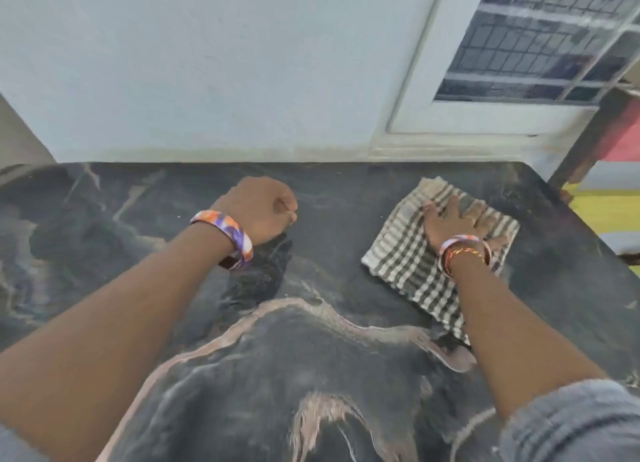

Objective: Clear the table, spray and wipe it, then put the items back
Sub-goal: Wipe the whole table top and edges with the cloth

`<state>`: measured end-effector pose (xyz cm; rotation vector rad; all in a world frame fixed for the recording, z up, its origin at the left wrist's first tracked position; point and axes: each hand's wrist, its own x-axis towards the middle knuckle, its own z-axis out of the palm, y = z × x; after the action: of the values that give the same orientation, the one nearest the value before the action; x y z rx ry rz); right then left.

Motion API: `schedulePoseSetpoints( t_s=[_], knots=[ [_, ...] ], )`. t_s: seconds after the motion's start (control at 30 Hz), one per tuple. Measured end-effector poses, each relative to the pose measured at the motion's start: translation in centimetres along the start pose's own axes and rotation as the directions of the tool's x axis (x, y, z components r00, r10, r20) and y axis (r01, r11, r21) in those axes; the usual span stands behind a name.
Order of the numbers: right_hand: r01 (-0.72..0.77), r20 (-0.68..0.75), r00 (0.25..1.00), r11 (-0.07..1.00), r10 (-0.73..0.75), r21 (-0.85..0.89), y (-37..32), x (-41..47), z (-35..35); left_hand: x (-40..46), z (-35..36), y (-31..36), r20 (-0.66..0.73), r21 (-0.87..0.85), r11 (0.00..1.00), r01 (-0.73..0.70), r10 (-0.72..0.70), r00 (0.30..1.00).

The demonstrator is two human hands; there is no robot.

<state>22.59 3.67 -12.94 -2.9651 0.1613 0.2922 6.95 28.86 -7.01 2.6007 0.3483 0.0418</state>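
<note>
A dark marble-patterned table (311, 357) fills the lower view. On its right side lies a folded checked cloth (408, 264), grey and cream. My right hand (450, 219) lies flat on the cloth with its fingers spread and straight, pressing it to the tabletop. My left hand (259, 208) rests on the bare tabletop near the middle, at the far side; its fingers are curled into a fist and nothing shows inside it. Both wrists wear coloured bangles.
A pale wall (207, 63) runs right behind the table's far edge. At the upper right is a window with a metal grille (540, 46). Past the table's right edge stands dark wooden furniture (588, 143) beside red and yellow fabric (609, 198).
</note>
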Motion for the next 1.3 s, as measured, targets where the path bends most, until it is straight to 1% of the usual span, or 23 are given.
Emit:
schedulePoseSetpoints(
  t_s=[0.07, 0.17, 0.23, 0.3, 0.4, 0.57, 0.63, 0.7, 0.73, 0.77, 0.83, 0.87, 0.9, 0.93, 1.0, 1.07, 1.1, 1.3],
  knots=[
    [0.063, 0.007, 0.998, 0.998, -0.063, -0.023, -2.3, 0.4, 0.2, -0.1, -1.1, -1.8, -0.057, -0.017, 0.999, 0.027, -0.028, 0.998],
    [0.258, 0.014, 0.966, 0.963, -0.257, -0.074, -7.9, -1.4, 1.4, -1.3, -2.9, -5.0, -0.115, -0.064, 0.993, 0.103, -0.110, 0.987],
    [0.408, 0.023, 0.913, 0.907, -0.408, -0.102, -13.0, -4.0, 2.9, -3.0, -4.2, -7.6, -0.151, -0.090, 0.982, 0.167, -0.180, 0.972],
    [0.536, 0.035, 0.844, 0.835, -0.536, -0.123, -18.1, -7.2, 4.6, -4.8, -5.6, -10.0, -0.194, -0.103, 0.970, 0.218, -0.235, 0.952],
    [0.678, 0.081, 0.735, 0.723, -0.673, -0.134, -24.9, -12.8, 7.0, -7.9, -8.4, -14.2, -0.281, -0.104, 0.950, 0.294, -0.311, 0.908],
    [0.816, 0.108, 0.577, 0.566, -0.809, -0.120, -32.9, -20.6, 9.6, -12.3, -12.5, -21.2, -0.383, -0.101, 0.914, 0.392, -0.400, 0.833],
    [0.858, 0.121, 0.511, 0.499, -0.851, -0.118, -36.0, -23.3, 10.6, -13.8, -13.8, -24.0, -0.393, -0.113, 0.899, 0.422, -0.431, 0.813],
    [0.891, 0.139, 0.451, 0.435, -0.882, -0.129, -39.0, -25.3, 11.3, -15.3, -14.7, -26.5, -0.385, -0.141, 0.892, 0.429, -0.449, 0.806],
    [0.896, 0.145, 0.440, 0.424, -0.886, -0.130, -40.4, -26.0, 11.6, -16.0, -14.9, -27.7, -0.384, -0.160, 0.890, 0.428, -0.456, 0.803],
    [0.892, 0.144, 0.449, 0.434, -0.882, -0.124, -41.3, -26.2, 11.6, -16.6, -15.0, -28.7, -0.381, -0.175, 0.887, 0.427, -0.461, 0.801],
    [0.876, 0.139, 0.481, 0.469, -0.866, -0.109, -42.5, -26.3, 11.9, -17.7, -15.0, -30.4, -0.372, -0.196, 0.881, 0.430, -0.473, 0.798],
    [0.879, 0.142, 0.475, 0.462, -0.868, -0.115, -42.7, -26.5, 12.0, -18.3, -14.8, -31.1, -0.362, -0.214, 0.877, 0.431, -0.481, 0.799],
    [0.894, 0.149, 0.445, 0.429, -0.883, -0.125, -42.7, -26.7, 12.0, -18.9, -14.6, -31.5, -0.348, -0.233, 0.873, 0.428, -0.486, 0.802],
    [0.919, 0.159, 0.391, 0.374, -0.907, -0.125, -42.6, -26.9, 11.9, -19.2, -14.3, -31.7, -0.336, -0.249, 0.873, 0.419, -0.484, 0.808],
    [0.966, 0.184, 0.257, 0.245, -0.949, -0.088, -42.2, -28.2, 11.9, -20.1, -13.8, -31.7, -0.318, -0.271, 0.877, 0.397, -0.471, 0.823],
    [0.988, 0.195, 0.150, 0.142, -0.969, -0.053, -41.4, -30.1, 12.0, -20.9, -13.5, -31.5, -0.312, -0.278, 0.881, 0.384, -0.461, 0.831],
    [0.993, 0.195, 0.117, 0.109, -0.974, -0.052, -40.8, -31.1, 12.1, -21.3, -13.4, -31.3, -0.311, -0.281, 0.882, 0.377, -0.456, 0.834],
    [1.000, 0.147, -0.018, -0.018, -0.989, 0.000, -34.8, -39.4, 12.9, -26.4, -12.8, -28.9, -0.277, -0.328, 0.874, 0.359, -0.453, 0.847]
  ],
)
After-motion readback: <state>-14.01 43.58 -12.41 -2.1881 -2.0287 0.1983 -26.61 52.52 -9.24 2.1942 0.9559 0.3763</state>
